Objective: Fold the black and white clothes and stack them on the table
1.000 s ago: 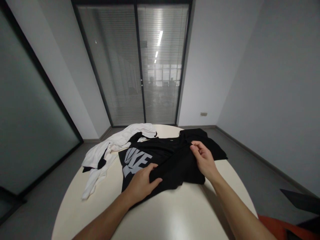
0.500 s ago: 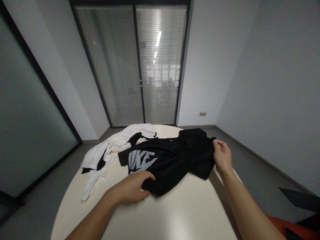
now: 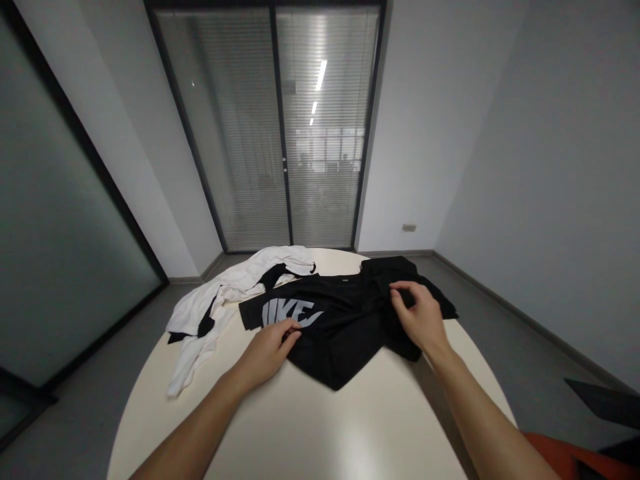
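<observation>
A black T-shirt (image 3: 345, 333) with large grey lettering lies spread and partly folded on the round table. My left hand (image 3: 267, 353) pinches its near left edge beside the lettering, thumb and fingers together. Over the right part of the shirt, my right hand (image 3: 423, 320) has thumb and forefinger closed on the black cloth, with a gap showing behind the fingertips. Black fabric bunches at the far right, and part of it hangs toward the table edge. Its folds are too dark to trace.
A white garment with black parts (image 3: 240, 273) lies crumpled on the left of the cream table (image 3: 300, 433). Past the table stands a glass partition with blinds (image 3: 325, 187). An orange and black chair (image 3: 560, 453) is at the lower right.
My right hand has left the shirt's far right edge and moved inward to the left, where it pinches cloth. My left hand has moved slightly up and its fingers have closed.
</observation>
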The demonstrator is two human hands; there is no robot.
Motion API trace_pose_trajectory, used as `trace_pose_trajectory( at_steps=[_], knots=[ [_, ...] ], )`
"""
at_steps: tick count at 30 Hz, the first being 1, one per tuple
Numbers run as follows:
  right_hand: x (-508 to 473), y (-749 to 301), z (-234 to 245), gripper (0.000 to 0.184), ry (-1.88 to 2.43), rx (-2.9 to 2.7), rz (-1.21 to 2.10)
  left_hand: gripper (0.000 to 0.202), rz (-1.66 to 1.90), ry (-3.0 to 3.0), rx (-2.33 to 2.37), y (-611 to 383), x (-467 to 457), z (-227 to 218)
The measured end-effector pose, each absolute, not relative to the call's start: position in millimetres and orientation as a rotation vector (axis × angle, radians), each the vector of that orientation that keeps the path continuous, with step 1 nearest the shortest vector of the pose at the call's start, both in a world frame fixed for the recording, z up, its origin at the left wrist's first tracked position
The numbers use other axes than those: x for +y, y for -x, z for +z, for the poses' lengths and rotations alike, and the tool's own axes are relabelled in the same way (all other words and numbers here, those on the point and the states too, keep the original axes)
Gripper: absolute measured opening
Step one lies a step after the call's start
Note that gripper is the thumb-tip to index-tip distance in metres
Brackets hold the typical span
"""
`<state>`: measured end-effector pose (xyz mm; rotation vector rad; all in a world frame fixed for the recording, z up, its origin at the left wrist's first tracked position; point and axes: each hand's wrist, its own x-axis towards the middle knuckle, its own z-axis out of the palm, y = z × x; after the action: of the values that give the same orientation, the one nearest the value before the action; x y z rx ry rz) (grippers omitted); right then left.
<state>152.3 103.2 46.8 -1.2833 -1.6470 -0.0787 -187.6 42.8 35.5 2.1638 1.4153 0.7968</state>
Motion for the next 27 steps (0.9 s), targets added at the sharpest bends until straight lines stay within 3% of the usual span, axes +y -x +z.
trace_pose_trajectory(
  at_steps=[3, 6, 8, 14, 20, 27],
  knots=[
    [80, -107, 50, 0.019, 1.136, -1.900, 0.162, 0.020, 0.870, -2.129, 1.382, 185, 45, 32],
    [63, -73, 42, 0.049, 1.006, -2.038, 0.414, 0.020, 0.914, -2.119, 1.329, 181, 45, 31],
    [58, -59, 35, 0.059, 0.917, -2.078, 0.522, 0.020, 0.927, -2.124, 1.296, 179, 44, 30],
    [61, -49, 26, 0.013, 0.920, -2.085, 0.657, 0.021, 0.964, -2.213, 1.226, 179, 40, 26],
    [68, -59, 28, 0.026, 0.985, -2.023, 0.619, 0.006, 1.106, -2.400, 1.139, 181, 43, 28],
    [67, -62, 31, 0.036, 0.922, -2.038, 0.647, 0.010, 1.206, -2.455, 1.286, 182, 44, 25]
  ],
)
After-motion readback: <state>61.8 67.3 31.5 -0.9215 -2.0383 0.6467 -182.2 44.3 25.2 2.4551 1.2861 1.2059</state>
